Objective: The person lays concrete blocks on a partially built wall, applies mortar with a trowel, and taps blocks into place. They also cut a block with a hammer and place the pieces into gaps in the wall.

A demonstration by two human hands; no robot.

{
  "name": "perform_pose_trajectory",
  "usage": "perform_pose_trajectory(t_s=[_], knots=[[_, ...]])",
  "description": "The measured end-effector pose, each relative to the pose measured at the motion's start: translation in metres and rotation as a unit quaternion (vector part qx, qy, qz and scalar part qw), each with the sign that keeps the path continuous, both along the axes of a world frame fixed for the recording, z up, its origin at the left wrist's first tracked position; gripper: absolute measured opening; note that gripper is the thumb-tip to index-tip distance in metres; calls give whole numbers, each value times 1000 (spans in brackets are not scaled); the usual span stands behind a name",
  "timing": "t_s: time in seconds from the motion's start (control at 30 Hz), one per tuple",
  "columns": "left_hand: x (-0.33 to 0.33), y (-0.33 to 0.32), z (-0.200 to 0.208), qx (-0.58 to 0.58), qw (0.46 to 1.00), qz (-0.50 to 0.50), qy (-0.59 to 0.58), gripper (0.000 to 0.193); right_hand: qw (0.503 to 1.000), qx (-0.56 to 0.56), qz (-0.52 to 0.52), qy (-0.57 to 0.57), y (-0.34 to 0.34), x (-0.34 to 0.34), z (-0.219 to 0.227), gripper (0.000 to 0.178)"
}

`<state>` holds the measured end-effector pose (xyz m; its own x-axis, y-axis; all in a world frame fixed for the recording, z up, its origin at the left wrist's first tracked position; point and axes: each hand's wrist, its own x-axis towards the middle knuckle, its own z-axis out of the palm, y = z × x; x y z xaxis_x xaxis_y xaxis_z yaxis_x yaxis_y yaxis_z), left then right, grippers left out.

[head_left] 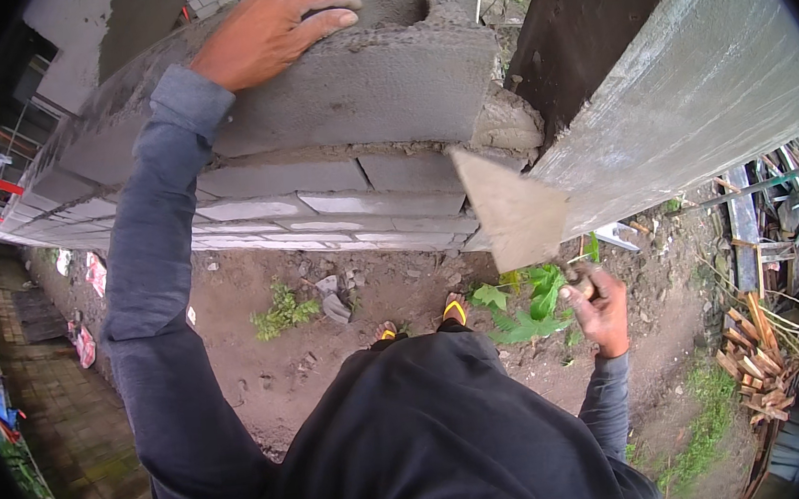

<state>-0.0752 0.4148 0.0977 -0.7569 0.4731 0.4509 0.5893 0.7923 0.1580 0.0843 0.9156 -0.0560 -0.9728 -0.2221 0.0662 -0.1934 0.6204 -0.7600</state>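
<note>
My left hand [274, 29] rests on the top of a large grey concrete block [361, 94], its fingers stretched out along the block's upper edge. This block lies on the top course of a block wall [268, 180], above a bed of rough mortar. Lower on the right, my right hand [601, 309] is closed around the handle of a pointed trowel [519, 207]. The trowel's flat blade points up toward the block's right end and appears smeared with mortar. Wet-looking mortar [510, 123] bulges from the gap between the block and a grey column.
To the right stands a smooth grey column [681, 78] with a dark board [589, 24] against it. Green leaves [531, 314] grow beside my feet on bare soil. Scrap wood [762, 364] is piled at far right, and a paved path [67, 387] runs along the left.
</note>
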Motion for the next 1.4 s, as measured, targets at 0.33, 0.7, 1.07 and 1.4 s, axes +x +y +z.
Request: perform_pose_trajectory(t_s=[0.33, 0.7, 1.07, 1.4], knots=[[16, 48, 8, 33, 961, 162, 222, 37, 983, 36, 151, -94, -33, -36, -73, 40], [108, 101, -165, 386, 808, 438, -72, 115, 931, 134, 317, -118, -43, -90, -132, 44], [61, 153, -227, 383, 793, 470, -57, 139, 912, 164, 356, -120, -36, -116, -144, 48], [69, 152, -237, 329, 803, 495, -45, 145, 908, 184, 347, -143, -36, -117, -141, 47]])
